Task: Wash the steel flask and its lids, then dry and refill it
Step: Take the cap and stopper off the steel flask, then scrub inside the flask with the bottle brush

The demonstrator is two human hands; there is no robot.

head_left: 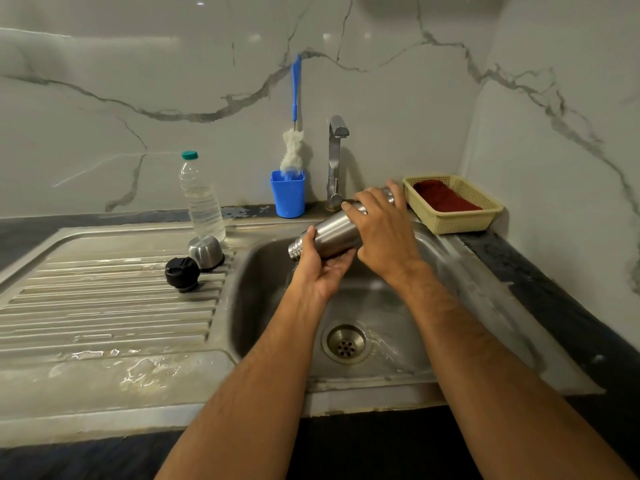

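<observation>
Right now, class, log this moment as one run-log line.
step: rinsing | flask: tilted over sink, mouth down-left | left hand: holds neck end | right hand: holds body | lids: on drainboard

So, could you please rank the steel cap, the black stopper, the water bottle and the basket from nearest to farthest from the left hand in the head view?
From the left hand:
1. Steel cap, on the drainboard to its left.
2. Black stopper, just beyond the cap, further left.
3. Water bottle, behind the cap, by the wall.
4. Basket, far right, by the corner.
</observation>
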